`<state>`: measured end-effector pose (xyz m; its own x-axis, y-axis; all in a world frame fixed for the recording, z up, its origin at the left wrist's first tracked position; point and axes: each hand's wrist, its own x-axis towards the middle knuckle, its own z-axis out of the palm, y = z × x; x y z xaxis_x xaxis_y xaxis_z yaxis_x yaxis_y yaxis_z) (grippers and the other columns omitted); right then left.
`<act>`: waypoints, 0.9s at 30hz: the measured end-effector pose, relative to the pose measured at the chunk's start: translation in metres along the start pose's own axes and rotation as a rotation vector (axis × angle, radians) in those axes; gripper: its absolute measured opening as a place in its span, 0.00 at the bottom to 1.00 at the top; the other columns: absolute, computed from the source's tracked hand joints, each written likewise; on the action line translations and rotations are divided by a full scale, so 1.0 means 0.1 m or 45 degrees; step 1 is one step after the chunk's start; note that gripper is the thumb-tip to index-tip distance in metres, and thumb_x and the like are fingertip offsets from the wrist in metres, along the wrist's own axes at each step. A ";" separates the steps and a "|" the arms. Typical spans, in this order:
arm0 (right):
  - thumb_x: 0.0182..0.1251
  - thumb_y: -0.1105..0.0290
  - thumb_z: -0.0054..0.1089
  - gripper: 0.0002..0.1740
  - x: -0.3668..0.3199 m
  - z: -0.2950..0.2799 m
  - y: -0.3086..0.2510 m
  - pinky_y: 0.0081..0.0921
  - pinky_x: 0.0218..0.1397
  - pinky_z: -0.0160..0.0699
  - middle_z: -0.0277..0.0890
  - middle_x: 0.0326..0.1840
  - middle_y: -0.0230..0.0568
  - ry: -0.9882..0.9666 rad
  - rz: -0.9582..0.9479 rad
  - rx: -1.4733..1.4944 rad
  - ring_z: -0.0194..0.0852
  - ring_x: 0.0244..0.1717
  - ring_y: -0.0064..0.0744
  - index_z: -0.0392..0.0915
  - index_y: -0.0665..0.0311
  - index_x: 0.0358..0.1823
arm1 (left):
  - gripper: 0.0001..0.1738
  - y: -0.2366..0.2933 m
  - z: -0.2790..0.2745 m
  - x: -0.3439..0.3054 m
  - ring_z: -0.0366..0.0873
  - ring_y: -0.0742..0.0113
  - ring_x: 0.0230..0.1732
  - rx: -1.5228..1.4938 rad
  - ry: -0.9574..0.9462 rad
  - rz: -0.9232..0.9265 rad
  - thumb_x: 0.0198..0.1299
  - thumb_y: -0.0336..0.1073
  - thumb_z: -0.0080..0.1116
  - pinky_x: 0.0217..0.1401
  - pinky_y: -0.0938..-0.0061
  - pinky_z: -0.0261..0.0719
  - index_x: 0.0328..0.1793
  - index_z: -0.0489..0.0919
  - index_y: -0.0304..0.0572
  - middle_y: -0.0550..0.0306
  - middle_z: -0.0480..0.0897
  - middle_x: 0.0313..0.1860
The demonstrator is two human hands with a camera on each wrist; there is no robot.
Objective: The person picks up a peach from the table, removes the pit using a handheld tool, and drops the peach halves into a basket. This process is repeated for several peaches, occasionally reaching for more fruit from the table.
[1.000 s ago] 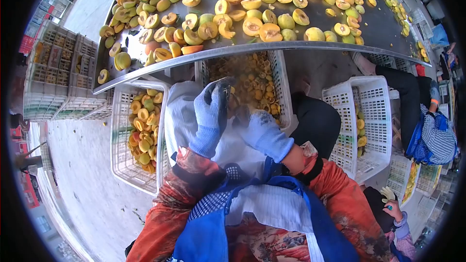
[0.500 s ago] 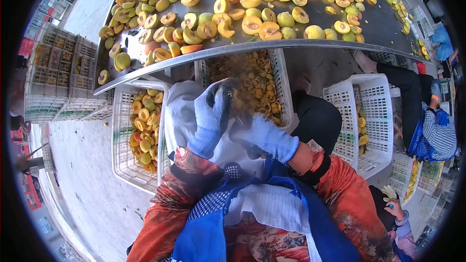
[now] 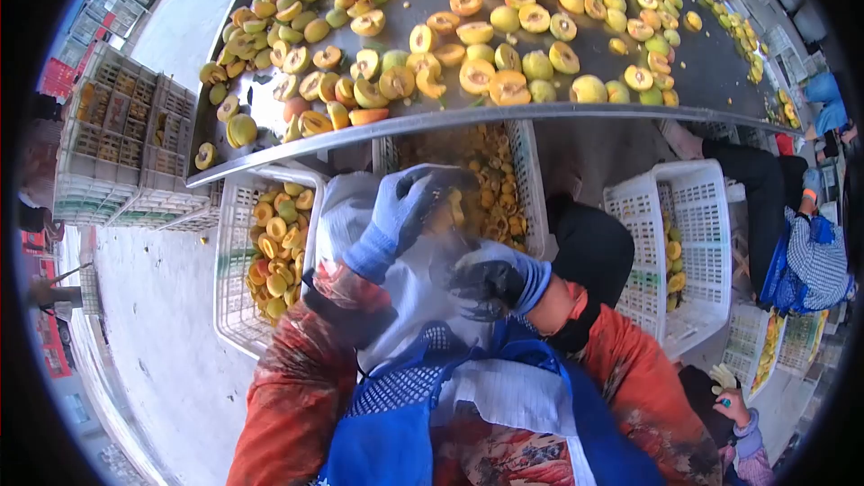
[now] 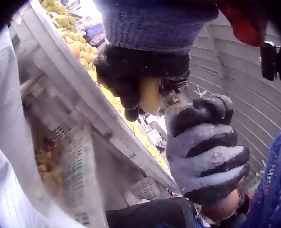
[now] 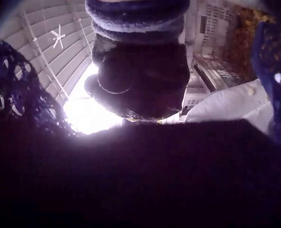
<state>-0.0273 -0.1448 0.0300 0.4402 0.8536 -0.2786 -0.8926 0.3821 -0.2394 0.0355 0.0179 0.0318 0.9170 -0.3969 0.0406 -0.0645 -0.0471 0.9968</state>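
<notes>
My left hand [image 3: 396,216], in a blue-white glove with dark coated fingers, pinches a yellow piece of fruit [image 4: 150,95] above my lap. Lower and to its right, my right hand [image 3: 499,281] is curled into a fist, apart from the left one in the head view. A thin grey tool tip [image 4: 172,98] shows at the top of this fist in the left wrist view, close to the fruit; I cannot tell its kind. Dark glove and shadow hide the grip in the right wrist view. Beneath the hands stands a crate [image 3: 533,184] of hollowed fruit pieces.
A metal table [image 3: 432,123] carries many halved yellow-green fruits [image 3: 477,76]. White crates stand at my left [image 3: 236,306] with fruit halves and at my right [image 3: 693,279]. Stacked crates [image 3: 126,144] rise at far left. Other people sit at the right, one in a checked top [image 3: 817,252].
My right hand has drawn back from the left hand towards my body, its dark fingers now showing. The left hand stays raised, slightly turned. The head view has tilted, shifting the table down.
</notes>
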 end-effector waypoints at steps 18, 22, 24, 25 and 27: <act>0.47 0.51 0.56 0.24 0.18 -1.21 -0.15 0.40 0.40 0.70 0.75 0.33 0.52 1.318 -0.121 -2.316 0.73 0.37 0.50 0.71 0.62 0.41 | 0.34 -0.21 -0.96 1.10 0.76 0.51 0.43 1.913 0.131 -0.921 0.51 0.65 0.38 0.45 0.60 0.71 0.41 0.76 0.40 0.44 0.79 0.38; 0.47 0.53 0.56 0.23 0.19 -1.22 -0.15 0.40 0.38 0.69 0.75 0.32 0.50 1.271 -0.163 -2.266 0.73 0.36 0.49 0.72 0.62 0.40 | 0.37 -0.30 -0.83 1.41 0.74 0.50 0.47 1.813 0.165 -0.930 0.46 0.57 0.54 0.49 0.61 0.69 0.58 0.64 0.40 0.41 0.76 0.44; 0.48 0.53 0.55 0.23 0.21 -1.19 -0.17 0.40 0.39 0.69 0.75 0.32 0.49 1.239 -0.206 -2.252 0.74 0.36 0.48 0.72 0.62 0.40 | 0.38 -0.56 -0.95 1.32 0.72 0.49 0.49 1.839 0.298 -0.673 0.43 0.52 0.58 0.51 0.62 0.69 0.59 0.62 0.41 0.40 0.74 0.45; 0.48 0.54 0.55 0.22 0.22 -1.17 -0.17 0.40 0.39 0.69 0.75 0.33 0.49 1.244 -0.216 -2.275 0.74 0.36 0.48 0.72 0.62 0.40 | 0.39 -0.73 -1.08 1.27 0.71 0.49 0.50 1.846 0.365 -0.540 0.41 0.49 0.60 0.52 0.62 0.68 0.60 0.62 0.42 0.39 0.74 0.45; 0.49 0.54 0.54 0.22 0.21 -1.11 -0.18 0.40 0.39 0.69 0.75 0.33 0.49 1.239 -0.182 -2.278 0.74 0.36 0.48 0.72 0.62 0.40 | 0.40 -1.18 -1.53 1.24 0.70 0.49 0.51 1.554 0.324 -0.521 0.35 0.42 0.62 0.52 0.64 0.69 0.59 0.64 0.44 0.40 0.73 0.47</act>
<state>0.0084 -0.1734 -0.0747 0.9222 0.1910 -0.3363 -0.0483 -0.8059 -0.5900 0.2170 0.1145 -0.0702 0.9945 0.0205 -0.1023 0.0449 -0.9693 0.2417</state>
